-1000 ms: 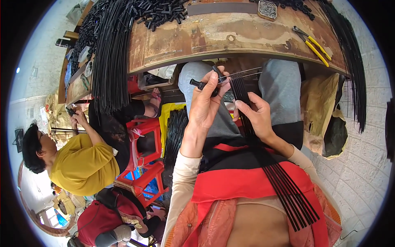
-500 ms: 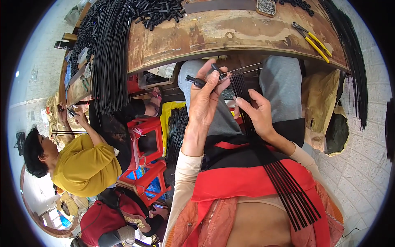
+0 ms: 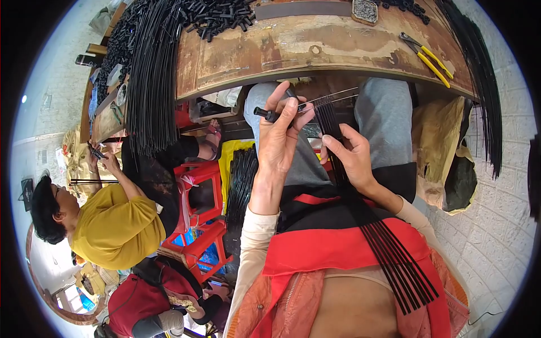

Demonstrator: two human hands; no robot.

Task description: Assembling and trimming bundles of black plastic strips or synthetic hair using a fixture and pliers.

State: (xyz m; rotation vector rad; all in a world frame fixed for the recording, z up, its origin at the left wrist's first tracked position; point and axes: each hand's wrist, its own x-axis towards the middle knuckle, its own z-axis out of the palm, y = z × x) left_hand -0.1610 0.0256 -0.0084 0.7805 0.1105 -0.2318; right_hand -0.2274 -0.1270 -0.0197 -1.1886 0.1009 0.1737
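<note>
My left hand [image 3: 277, 143] is closed on two short black cylindrical pieces [image 3: 265, 114], one across the palm and one between the fingers. Thin metal wires [image 3: 341, 93] run from its fingertips to the right, crossing the far ends of a row of slim black rods [image 3: 389, 256]. Whether the wires go through the rod ends is too small to tell. Thumb and fingers of my right hand [image 3: 354, 160] grip these rods around their upper part. Their near ends fan out over my red and black apron [image 3: 321, 248].
Ahead stands a worn wooden table [image 3: 315, 48] with yellow-handled pliers [image 3: 426, 59], a small tin [image 3: 364, 11] and heaped black tubes [image 3: 217, 17]. Black rod bundles [image 3: 151, 84] overhang its edge. At left, a person in yellow [image 3: 115, 225] works beside red stools [image 3: 203, 194].
My left hand has turned slightly, tilting the black pieces a little. My right hand and the rods have barely moved. The person in yellow has shifted their hands.
</note>
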